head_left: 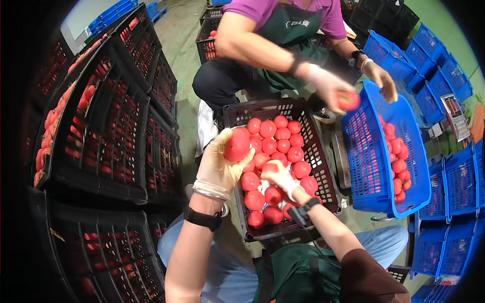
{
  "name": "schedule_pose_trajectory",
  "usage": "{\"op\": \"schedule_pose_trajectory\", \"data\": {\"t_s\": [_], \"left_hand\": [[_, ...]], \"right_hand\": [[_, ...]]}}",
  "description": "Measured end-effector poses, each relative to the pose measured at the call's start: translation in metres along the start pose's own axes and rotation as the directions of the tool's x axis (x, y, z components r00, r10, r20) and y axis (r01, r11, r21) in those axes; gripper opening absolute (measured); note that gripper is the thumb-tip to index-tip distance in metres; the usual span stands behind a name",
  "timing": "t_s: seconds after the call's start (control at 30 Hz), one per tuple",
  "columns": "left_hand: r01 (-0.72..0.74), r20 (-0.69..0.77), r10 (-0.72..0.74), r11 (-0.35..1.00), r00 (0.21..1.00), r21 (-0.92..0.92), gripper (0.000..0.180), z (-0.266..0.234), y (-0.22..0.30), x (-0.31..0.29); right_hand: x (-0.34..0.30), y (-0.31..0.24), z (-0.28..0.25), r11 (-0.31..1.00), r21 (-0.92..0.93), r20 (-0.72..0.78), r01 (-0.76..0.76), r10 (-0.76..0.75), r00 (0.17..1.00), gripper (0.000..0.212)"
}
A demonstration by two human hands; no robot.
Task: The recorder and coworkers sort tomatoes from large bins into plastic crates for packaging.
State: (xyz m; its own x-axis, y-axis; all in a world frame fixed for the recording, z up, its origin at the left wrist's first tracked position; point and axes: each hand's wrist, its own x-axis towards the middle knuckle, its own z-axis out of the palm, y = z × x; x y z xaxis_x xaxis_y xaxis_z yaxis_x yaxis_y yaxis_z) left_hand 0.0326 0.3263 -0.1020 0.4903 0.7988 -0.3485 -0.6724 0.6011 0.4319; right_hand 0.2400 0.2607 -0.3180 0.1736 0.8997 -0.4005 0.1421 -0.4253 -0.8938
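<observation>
My left hand (222, 164), in a pale glove, holds a red tomato (236, 145) up over the left side of a dark plastic crate (323, 174). Several loose tomatoes (269, 146) lie inside that crate. My right hand (281, 178), also gloved, is down among them near the crate's middle. Glare and blur hide whether its fingers grip a tomato. Across from me, a co-worker's gloved hand (323, 86) carries a tomato (347, 100) near the blue crate (386, 197). The co-worker's other gloved hand (380, 80) is held apart, above that crate's far end.
Tall stacks of black crates (101, 146) filled with tomatoes stand close on my left. The blue crate at right is tilted, with several tomatoes (398, 165) along one side. Stacked blue baskets (447, 189) and a scale-like device (455, 117) are farther right.
</observation>
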Motion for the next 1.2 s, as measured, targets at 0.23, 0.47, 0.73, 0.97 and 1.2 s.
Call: {"op": "schedule_pose_trajectory", "data": {"t_s": [0.23, 0.47, 0.73, 0.97, 1.2], "left_hand": [[-0.153, 0.227, 0.061, 0.899, 0.972, 0.411, 0.057, 0.014, -0.034, -0.008], [-0.55, 0.545, -0.077, -0.136, 0.835, 0.824, 0.089, 0.033, -0.081, -0.016], [-0.681, 0.677, -0.222, 0.072, 0.701, 0.729, 0.038, 0.036, -0.083, -0.007], [-0.568, 0.557, 0.118, 0.114, 0.822, 0.815, 0.028, 0.036, -0.055, 0.001], [-0.359, 0.276, 0.232, 0.522, 0.933, 0.774, 0.037, 0.022, -0.019, -0.007]], "right_hand": [[-0.083, -0.076, -0.058, -0.082, 0.908, 0.397, -0.41, -0.14, 0.907, 0.088], [-0.14, -0.098, -0.051, 0.286, 0.958, 0.169, -0.034, -0.461, 0.871, 0.092], [-0.168, -0.097, -0.072, 0.368, 0.899, -0.151, 0.238, -0.25, 0.956, 0.075], [-0.171, -0.11, -0.203, -0.262, 0.929, -0.354, 0.26, -0.427, 0.832, 0.058], [-0.125, -0.097, -0.247, 0.514, 0.686, -0.429, 0.516, -0.287, 0.856, 0.052]]}}
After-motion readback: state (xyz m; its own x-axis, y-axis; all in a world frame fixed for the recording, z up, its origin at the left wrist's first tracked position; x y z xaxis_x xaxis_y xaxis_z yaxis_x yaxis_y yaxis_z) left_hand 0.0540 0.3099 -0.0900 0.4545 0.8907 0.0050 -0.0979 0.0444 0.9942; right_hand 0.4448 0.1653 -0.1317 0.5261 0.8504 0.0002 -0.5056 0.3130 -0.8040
